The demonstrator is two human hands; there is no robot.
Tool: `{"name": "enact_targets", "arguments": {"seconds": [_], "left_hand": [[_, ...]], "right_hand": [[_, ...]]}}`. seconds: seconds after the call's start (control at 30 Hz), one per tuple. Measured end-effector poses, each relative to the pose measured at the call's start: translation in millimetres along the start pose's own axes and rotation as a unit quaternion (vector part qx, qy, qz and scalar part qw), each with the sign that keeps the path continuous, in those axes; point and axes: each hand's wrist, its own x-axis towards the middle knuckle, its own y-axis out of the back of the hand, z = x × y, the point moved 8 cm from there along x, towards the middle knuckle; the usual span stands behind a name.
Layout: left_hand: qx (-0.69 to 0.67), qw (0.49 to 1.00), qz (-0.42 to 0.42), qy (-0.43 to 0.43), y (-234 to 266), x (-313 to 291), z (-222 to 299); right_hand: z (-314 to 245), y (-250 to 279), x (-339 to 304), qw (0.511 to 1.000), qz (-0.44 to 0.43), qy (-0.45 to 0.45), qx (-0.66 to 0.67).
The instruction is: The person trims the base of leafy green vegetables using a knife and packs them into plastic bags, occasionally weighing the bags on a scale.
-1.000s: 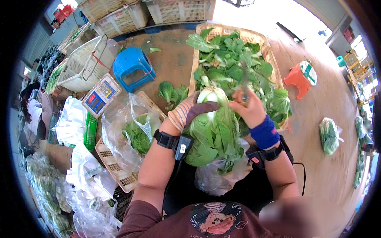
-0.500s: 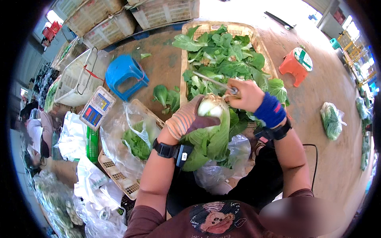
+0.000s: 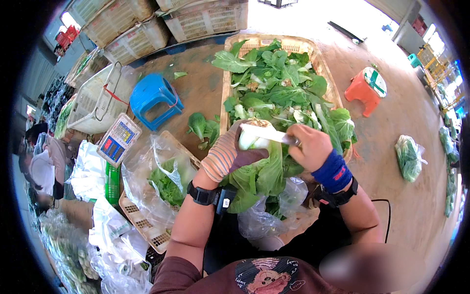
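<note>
My left hand (image 3: 226,153), in a striped glove with a dark palm, is closed around a head of Chinese cabbage (image 3: 267,177). Its white stem end faces away from me, and the green leaves hang toward my lap. My bare right hand (image 3: 310,147), with a blue wristband, grips a knife (image 3: 264,133) whose handle is mostly hidden in the fingers. The blade lies across the cabbage's stem end, pointing left. Just beyond both hands, a pale yellow crate (image 3: 298,45) holds loose green leaves and trimmings (image 3: 284,78).
A clear plastic bag (image 3: 262,220) with greens lies below the cabbage. On the left are a crate with bagged lettuce (image 3: 169,179), a digital scale (image 3: 119,139) and a blue stool (image 3: 154,100). An orange stool (image 3: 364,90) and a bagged cabbage (image 3: 409,158) are on the right.
The knife blade has swung from pointing up over the crate to lying across the cabbage's stem end. My right hand has moved slightly right and down. The left hand keeps its hold.
</note>
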Motion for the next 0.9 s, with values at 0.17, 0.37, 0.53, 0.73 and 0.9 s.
{"name": "enact_targets", "arguments": {"seconds": [0.17,0.37,0.53,0.73,0.9], "left_hand": [[0.202,0.979,0.011,-0.025,-15.0,0.6,18.1],[0.157,0.982,0.019,-0.107,-28.7,-2.4,33.8],[0.164,0.981,-0.002,-0.103,-42.5,2.0,33.3],[0.174,0.979,0.061,-0.09,-34.5,-9.1,34.5],[0.108,0.983,0.107,-0.101,-8.9,-11.7,40.2]], "right_hand": [[0.3,-2.8,-3.7,0.996,-0.016,-0.004,-0.088],[8.0,1.8,-9.1,0.993,-0.015,-0.007,-0.119],[25.6,-0.7,-13.5,0.993,-0.02,-0.042,-0.111],[150.5,-3.9,-47.4,0.894,-0.172,-0.299,-0.286],[131.5,45.5,-38.1,0.96,0.03,-0.248,-0.131]]}}
